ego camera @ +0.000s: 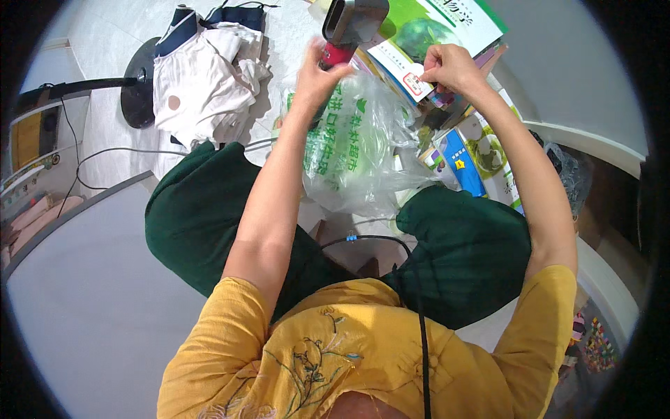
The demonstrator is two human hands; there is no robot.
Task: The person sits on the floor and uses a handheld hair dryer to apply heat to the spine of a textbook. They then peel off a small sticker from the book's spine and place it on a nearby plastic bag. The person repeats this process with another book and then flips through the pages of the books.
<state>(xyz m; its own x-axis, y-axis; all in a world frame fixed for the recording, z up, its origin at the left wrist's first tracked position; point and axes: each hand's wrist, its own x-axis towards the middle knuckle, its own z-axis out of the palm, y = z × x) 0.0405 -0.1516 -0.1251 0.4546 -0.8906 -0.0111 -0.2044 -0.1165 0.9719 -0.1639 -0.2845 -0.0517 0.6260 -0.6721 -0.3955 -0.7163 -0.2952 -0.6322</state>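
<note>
My left hand (322, 78) is around the red body of a handheld device (337, 54), which looks like a small vacuum cleaner. Its grey, boxy head with a dark slot points up at the top of the view. My right hand (453, 68) has its fingertips pinched together at the lower edge of a green and white book (424, 36), beside a red-bordered label. Whether the fingers grip the book's edge cannot be seen. A stack of books and papers lies beneath it. Just below both hands, a clear plastic bag with green print (350, 141) lies crumpled.
White clothing (201, 89) with dark blue trim lies in a heap at left, by a round black stand base (138, 84). A grey cable (125, 151) crosses the floor. More books (466, 160) lie at right, near a dark plastic bag (568, 173). A black cord hangs down my front.
</note>
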